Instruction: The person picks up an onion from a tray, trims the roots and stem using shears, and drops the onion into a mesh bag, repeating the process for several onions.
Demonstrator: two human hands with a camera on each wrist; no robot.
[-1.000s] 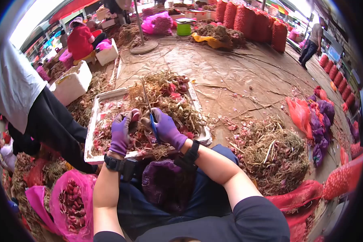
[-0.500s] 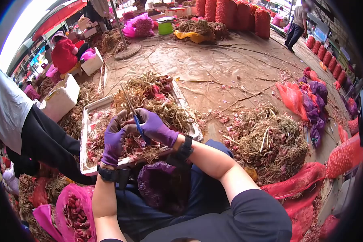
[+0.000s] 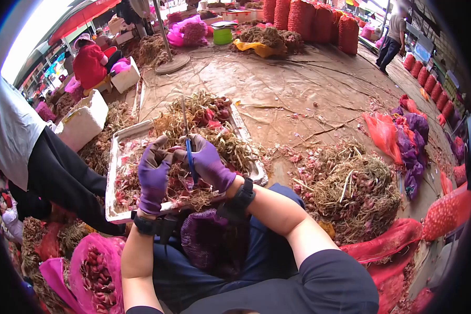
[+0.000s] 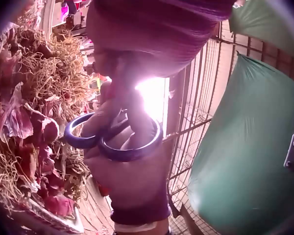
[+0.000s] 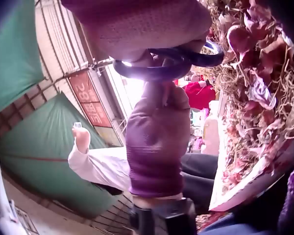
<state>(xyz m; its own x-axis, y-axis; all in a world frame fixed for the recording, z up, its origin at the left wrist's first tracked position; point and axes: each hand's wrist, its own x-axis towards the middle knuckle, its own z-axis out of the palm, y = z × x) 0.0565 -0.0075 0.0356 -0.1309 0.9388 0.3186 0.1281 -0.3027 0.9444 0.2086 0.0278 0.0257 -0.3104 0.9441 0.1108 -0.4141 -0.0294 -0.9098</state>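
Observation:
Both hands wear purple gloves and meet over a white foam tray (image 3: 111,183) of dry stalks, roots and red skins. My right hand (image 3: 209,163) holds blue-handled scissors (image 3: 190,157), the blades pointing away from me, nearly upright in the head view. The blue finger loops show in the left wrist view, with fingers through them. My left hand (image 3: 154,175) has its fingers curled close beside the right thumb, pinching a small reddish-brown shallot (image 3: 173,149) mostly hidden by the gloves. A heap of shallots with dry tops (image 3: 209,112) fills the tray's far side.
A purple mesh bag (image 3: 201,240) lies between my knees. Peeled-looking shallots fill a pink bag (image 3: 97,277) at the left. Another stalky heap (image 3: 345,188) lies to the right, near red netting (image 3: 387,243). A standing person's dark-trousered leg (image 3: 63,172) is close to the tray's left.
One second ago a red shallot showed plainly in my left hand; the fingers now cover most of it and sit closer to my right hand. The scissors tilted left, then swung back upright.

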